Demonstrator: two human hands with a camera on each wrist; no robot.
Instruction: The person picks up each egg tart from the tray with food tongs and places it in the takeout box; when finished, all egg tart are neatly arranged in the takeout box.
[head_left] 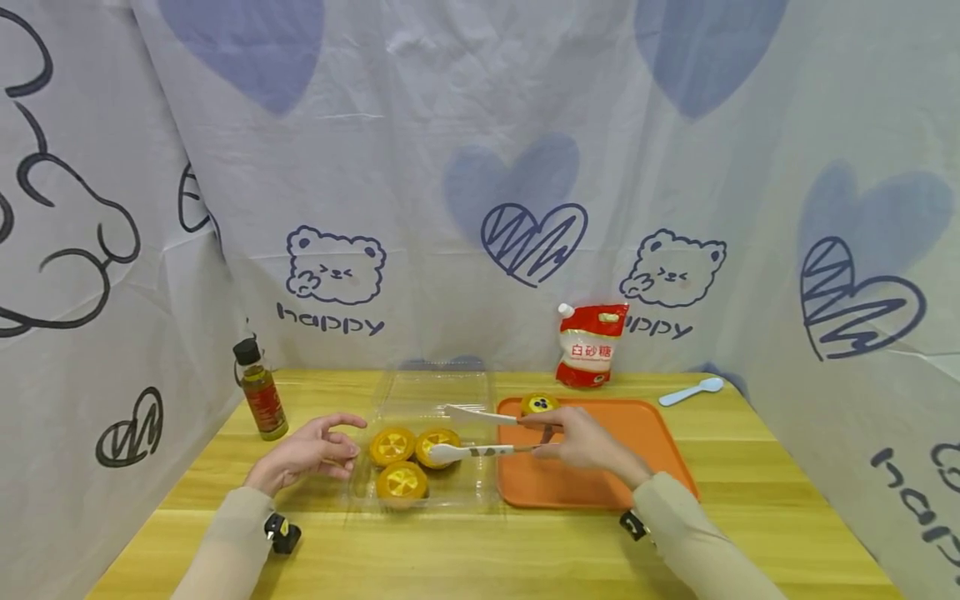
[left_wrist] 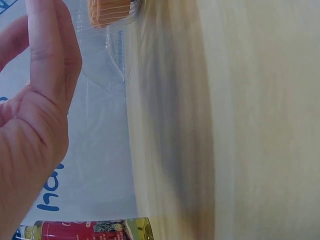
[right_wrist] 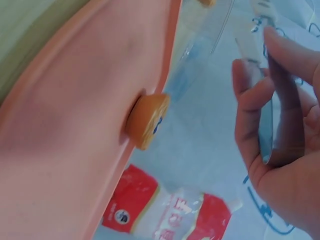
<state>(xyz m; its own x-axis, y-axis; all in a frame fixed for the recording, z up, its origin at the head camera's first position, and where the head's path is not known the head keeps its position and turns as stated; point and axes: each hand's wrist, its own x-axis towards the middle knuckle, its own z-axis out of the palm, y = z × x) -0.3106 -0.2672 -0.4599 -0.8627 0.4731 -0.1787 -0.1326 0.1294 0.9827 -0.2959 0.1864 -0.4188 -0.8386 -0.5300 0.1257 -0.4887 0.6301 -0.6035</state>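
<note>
My right hand (head_left: 581, 442) grips a pair of tongs (head_left: 480, 451) with white tips, its thumb and fingers on the two arms. The tips are spread, one of them over an egg tart (head_left: 437, 447) in a clear plastic box (head_left: 468, 492). Two more egg tarts (head_left: 392, 447) with yellow tops sit beside it in the box. At the box's left side is my left hand (head_left: 311, 450), fingers loosely bent and holding nothing. A tart with dark berries (right_wrist: 149, 121) stands near the far edge of the orange tray (head_left: 592, 492), past my right hand.
The box's clear lid (head_left: 431, 392) stands raised at the back. A bottle with a red label (head_left: 262, 392) is at the left, a red and white sugar bag (head_left: 591, 346) behind the tray, and a pale blue spoon (head_left: 690, 392) at the back right. Printed cloth walls enclose the table.
</note>
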